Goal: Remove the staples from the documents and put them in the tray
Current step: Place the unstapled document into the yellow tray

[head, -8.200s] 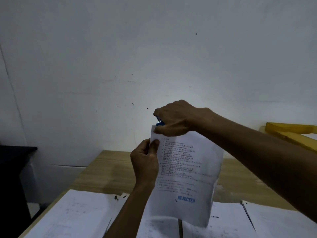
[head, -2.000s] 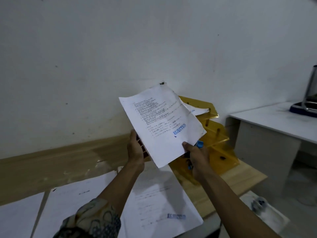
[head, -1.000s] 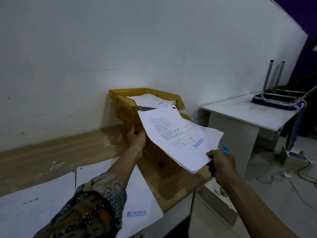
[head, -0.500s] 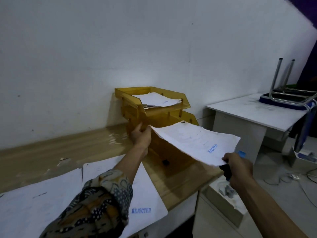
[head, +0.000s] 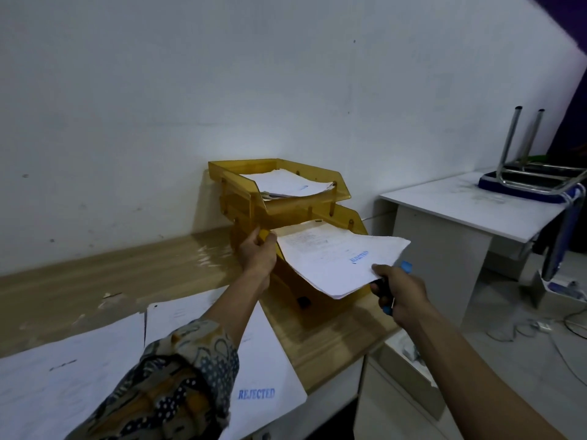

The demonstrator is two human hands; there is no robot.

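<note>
Left grip (head: 257,257) and right grip (head: 401,290), which also clutches a staple remover (head: 406,267), pinch the document (head: 336,258) level, seemingly to slide it into the tray (head: 347,215).

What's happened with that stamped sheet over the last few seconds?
The white printed document stamped REJECTED went from upright before the wall to nearly flat, carried rightward to the amber plastic stacked tray, far edge now at its middle tier. The right hand moved from the top corner to the near corner. Unchanged: the left hand holds it, and the blue-handled staple remover stays in the right hand.
</note>
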